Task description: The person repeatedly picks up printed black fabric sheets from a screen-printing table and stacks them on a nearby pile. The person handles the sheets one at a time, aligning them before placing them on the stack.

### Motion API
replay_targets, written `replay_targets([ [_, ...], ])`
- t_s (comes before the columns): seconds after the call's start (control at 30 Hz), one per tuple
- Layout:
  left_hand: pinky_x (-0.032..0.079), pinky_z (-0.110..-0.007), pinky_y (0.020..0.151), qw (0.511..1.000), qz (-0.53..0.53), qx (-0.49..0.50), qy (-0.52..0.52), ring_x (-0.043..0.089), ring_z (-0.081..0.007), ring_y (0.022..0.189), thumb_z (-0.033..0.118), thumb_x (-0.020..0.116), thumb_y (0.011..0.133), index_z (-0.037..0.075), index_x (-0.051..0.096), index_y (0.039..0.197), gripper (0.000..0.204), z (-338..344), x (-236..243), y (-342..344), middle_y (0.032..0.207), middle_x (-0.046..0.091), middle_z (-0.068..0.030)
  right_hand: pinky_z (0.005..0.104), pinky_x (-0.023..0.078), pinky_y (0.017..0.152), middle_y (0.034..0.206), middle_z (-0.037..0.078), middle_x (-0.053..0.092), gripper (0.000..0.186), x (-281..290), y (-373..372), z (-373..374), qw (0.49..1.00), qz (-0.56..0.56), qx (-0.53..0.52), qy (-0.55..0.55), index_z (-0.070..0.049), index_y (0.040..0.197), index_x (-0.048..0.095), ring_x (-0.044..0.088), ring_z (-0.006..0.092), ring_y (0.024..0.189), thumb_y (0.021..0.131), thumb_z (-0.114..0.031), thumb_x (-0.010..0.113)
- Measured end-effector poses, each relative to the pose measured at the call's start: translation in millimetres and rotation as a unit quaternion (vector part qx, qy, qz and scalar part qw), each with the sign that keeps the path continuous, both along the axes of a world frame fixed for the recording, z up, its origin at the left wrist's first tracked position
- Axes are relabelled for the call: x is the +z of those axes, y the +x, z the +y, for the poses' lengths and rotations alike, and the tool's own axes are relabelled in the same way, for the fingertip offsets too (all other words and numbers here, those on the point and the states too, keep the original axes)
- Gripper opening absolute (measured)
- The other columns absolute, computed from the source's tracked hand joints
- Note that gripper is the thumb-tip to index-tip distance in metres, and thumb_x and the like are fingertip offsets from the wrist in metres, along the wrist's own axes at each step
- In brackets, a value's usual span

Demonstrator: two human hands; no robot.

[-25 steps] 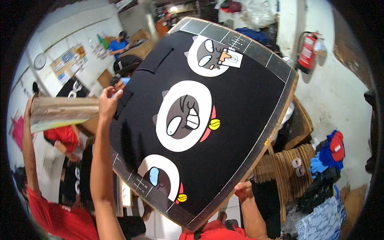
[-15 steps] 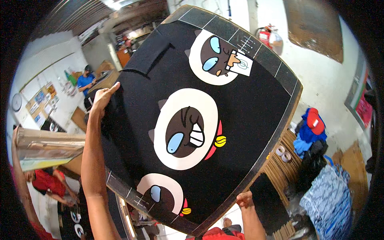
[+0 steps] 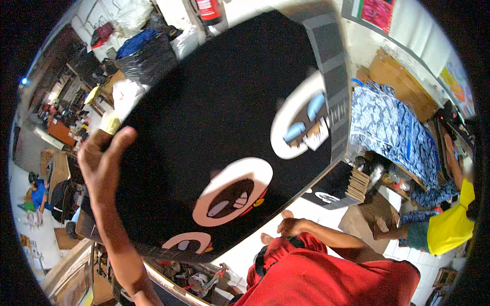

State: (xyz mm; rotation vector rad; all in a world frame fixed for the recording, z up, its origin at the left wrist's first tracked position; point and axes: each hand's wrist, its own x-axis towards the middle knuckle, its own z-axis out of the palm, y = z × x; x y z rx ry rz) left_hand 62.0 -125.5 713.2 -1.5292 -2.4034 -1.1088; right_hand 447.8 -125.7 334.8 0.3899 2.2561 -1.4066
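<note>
One black board (image 3: 214,117), three white cartoon faces, two hands.

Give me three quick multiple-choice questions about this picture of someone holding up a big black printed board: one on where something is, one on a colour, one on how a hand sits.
1. Where is the fire extinguisher?
A. top of view
B. bottom left
C. far right

2. What colour is the patterned cloth at right?
A. green
B. blue and white
C. orange

3. How is the left hand?
A. hanging free
B. gripping a cup
C. spread on the edge of the black board

Answers: 1 A, it sits above the board. 2 B, blue with white print. 3 C, fingers lie over the board's left edge.
</note>
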Motion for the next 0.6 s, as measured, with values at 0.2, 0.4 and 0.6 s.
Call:
replay_targets([
  [0.2,0.041,-0.036,0.046,0.973,0.159,-0.17,0.011,0.054,-0.0273,0.048,0.038,0.081,0.056,0.007,0.052,0.058,0.043,-19.6,-103.4,110.9,0.053,0.052,-0.0068,0.0362,0.049,0.068,0.088,0.012,0.063,0.018,195.2,-5.3,21.1,0.807,0.431,-0.299,0.271,-0.001,0.089,0.063,0.061,0.0265,0.077,0.071,-0.005,0.063],
  [0.4,0.035,-0.03,0.046,0.929,0.162,-0.331,0.014,0.049,-0.0183,0.049,0.04,0.076,0.059,0.012,0.047,0.06,0.04,-24.7,-214.7,164.6,0.054,0.047,-0.0019,0.0412,0.046,0.07,0.087,0.017,0.061,0.037,201.5,-39.6,52.6,0.936,0.121,-0.147,0.297,0.0,0.1,0.055,0.059,0.0353,0.08,0.067,-0.012,0.066],
  [0.6,0.037,-0.031,0.055,0.921,0.141,-0.356,-0.073,0.053,-0.0184,0.058,0.039,0.075,0.06,0.011,0.048,0.063,0.039,-25.0,-295.1,170.1,0.06,0.049,-0.0014,0.0483,0.046,0.069,0.078,0.023,0.061,0.017,82.2,-44.6,50.3,0.962,0.115,-0.092,0.231,0.003,0.079,0.058,0.06,0.0411,0.074,0.064,-0.002,0.052],
])
